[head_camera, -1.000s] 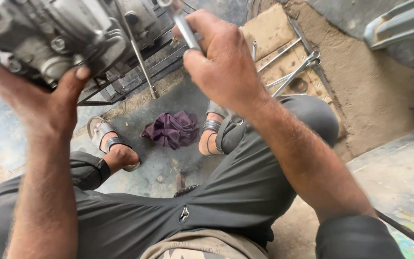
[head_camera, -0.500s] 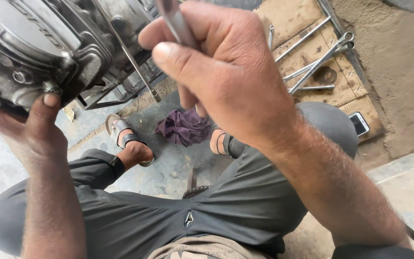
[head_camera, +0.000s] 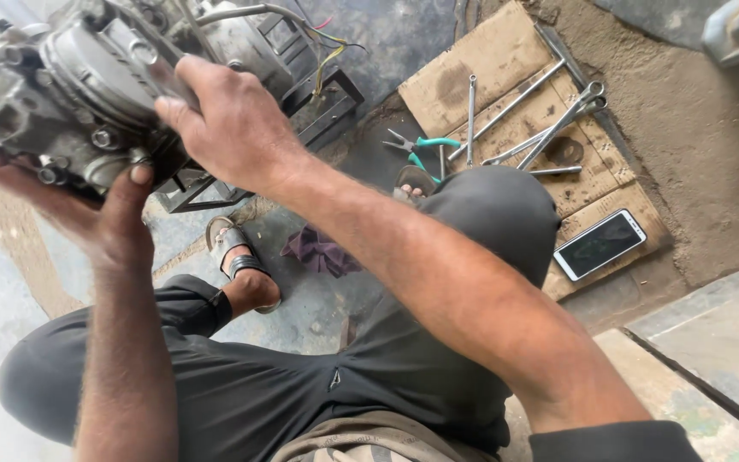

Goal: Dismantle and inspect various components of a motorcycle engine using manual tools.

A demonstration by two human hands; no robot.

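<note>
Now my left hand (head_camera: pixel 100 227) cups the engine (head_camera: pixel 87 94) from below, thumb pressed on its casing. My right hand (head_camera: pixel 233 128) grips its front, fingers curled. Beyond my knees lie a rag (head_camera: pixel 318 252), pliers (head_camera: pixel 421 145), wrenches (head_camera: pixel 549 128) and a phone (head_camera: pixel 600 244) on cardboard (head_camera: pixel 472 68).

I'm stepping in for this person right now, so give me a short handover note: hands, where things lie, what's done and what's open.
Left hand: cups the grey engine from below, thumb on its casing.
Right hand: pressed on the engine's front; whether its fingers grip a tool cannot be seen.
Engine rests on a dark metal stand, loose wires at the back.
Spanners and green-handled pliers lie on the cardboard, a phone beside them; purple rag between the feet.
Done or left: not clear from this view.
</note>
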